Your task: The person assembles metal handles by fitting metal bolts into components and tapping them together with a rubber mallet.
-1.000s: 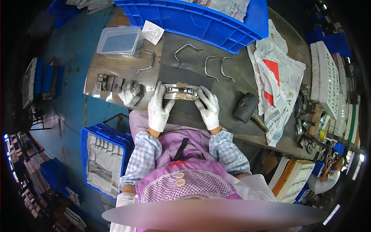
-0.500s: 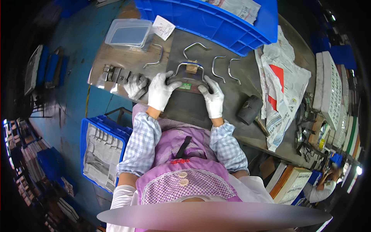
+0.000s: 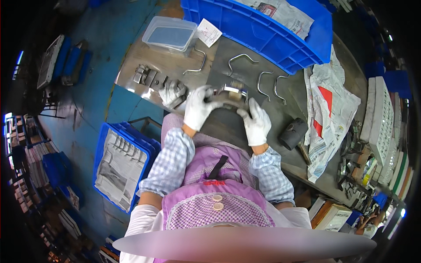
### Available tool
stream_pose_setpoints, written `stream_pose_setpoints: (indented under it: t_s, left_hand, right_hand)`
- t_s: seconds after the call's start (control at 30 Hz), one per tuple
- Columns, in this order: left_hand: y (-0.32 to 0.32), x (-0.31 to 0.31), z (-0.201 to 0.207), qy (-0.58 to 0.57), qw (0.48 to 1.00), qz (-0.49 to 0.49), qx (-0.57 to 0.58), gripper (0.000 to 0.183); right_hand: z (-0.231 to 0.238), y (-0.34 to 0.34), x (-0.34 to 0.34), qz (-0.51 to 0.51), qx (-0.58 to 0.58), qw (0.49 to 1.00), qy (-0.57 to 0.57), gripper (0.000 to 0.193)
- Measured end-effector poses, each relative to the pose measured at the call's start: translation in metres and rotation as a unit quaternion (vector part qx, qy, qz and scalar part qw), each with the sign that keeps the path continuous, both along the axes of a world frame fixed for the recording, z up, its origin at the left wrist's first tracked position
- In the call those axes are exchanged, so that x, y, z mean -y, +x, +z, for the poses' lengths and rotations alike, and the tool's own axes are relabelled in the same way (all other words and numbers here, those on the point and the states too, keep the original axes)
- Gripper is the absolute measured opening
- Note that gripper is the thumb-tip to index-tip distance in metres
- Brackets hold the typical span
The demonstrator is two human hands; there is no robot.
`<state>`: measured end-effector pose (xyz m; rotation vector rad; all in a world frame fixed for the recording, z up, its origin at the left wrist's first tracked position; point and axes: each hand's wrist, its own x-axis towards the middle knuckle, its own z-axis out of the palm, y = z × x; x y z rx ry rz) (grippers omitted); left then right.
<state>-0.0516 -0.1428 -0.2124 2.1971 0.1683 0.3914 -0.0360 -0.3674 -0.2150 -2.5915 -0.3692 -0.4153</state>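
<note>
- L hand (image 3: 199, 109) & R hand (image 3: 256, 122), part-curled, hold opp. ends of blurry metal block (image 3: 232, 101), prob. for even support.
- Bent rods (image 3: 259, 84) spaced on surface (image 3: 175, 65), far side, prob. for easy reach.

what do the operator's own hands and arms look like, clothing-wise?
Left hand and right hand: matching white gloves ending near the wrist. Forearms: loose sleeve covers in light blue and white check, gathered at the ends. Bare strips show between glove and cover, and above the covers. Upper arms: white sleeves.
</note>
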Motion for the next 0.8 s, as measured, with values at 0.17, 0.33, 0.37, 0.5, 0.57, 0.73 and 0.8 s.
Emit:
stream_pose_setpoints:
  t_s: [0.17,0.33,0.37,0.5,0.57,0.73,0.8]
  left_hand:
    - [-0.026,-0.006,-0.005,0.039,0.997,-0.03,0.055,0.059]
    - [0.002,0.006,0.077,0.194,0.964,-0.114,0.146,0.057]
    - [0.013,0.012,0.094,0.206,0.951,-0.156,0.17,0.045]
    - [0.034,0.026,0.098,0.151,0.949,-0.234,0.15,0.022]
    - [0.05,0.031,0.105,0.079,0.991,-0.1,0.035,0.022]
    - [0.148,-0.004,0.039,0.395,0.91,-0.017,-0.126,0.032]
    - [0.167,0.004,0.013,0.404,0.908,-0.043,-0.103,0.03]
  right_hand:
    - [0.014,-0.003,0.0,0.074,-0.006,0.987,0.144,0.068]
    - [0.06,0.01,-0.019,0.102,-0.114,0.939,0.308,0.051]
    - [0.075,0.012,-0.023,0.13,-0.055,0.936,0.321,0.046]
    - [0.093,0.017,0.0,0.105,-0.042,0.926,0.36,0.04]
    - [0.083,0.016,0.033,0.062,-0.027,0.937,0.342,0.038]
    - [0.075,-0.011,0.135,-0.187,-0.009,0.903,0.387,0.036]
    - [0.04,-0.033,0.181,-0.284,0.079,0.931,0.216,0.036]
